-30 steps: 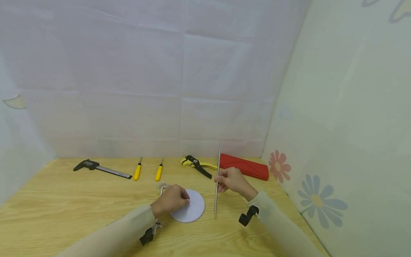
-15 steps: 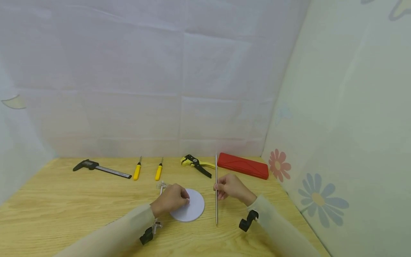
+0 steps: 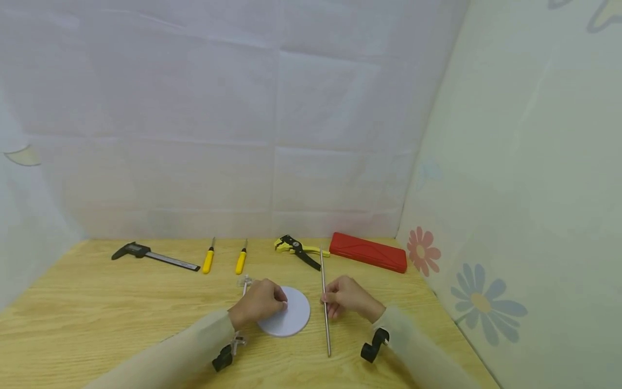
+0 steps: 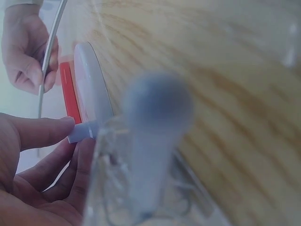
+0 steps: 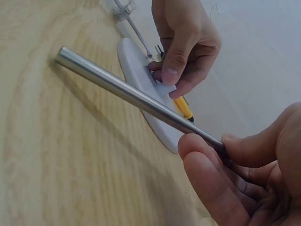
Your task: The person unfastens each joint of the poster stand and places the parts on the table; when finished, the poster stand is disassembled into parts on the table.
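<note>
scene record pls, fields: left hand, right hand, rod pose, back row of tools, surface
left hand: left hand pinches a small post on the white disc
right hand: right hand grips the metal rod near mid-length
rod pose: low, near flat over the table; contact with it unclear
back row of tools: digital caliper, two yellow screwdrivers, wire stripper, red case
surface: wooden table
</note>
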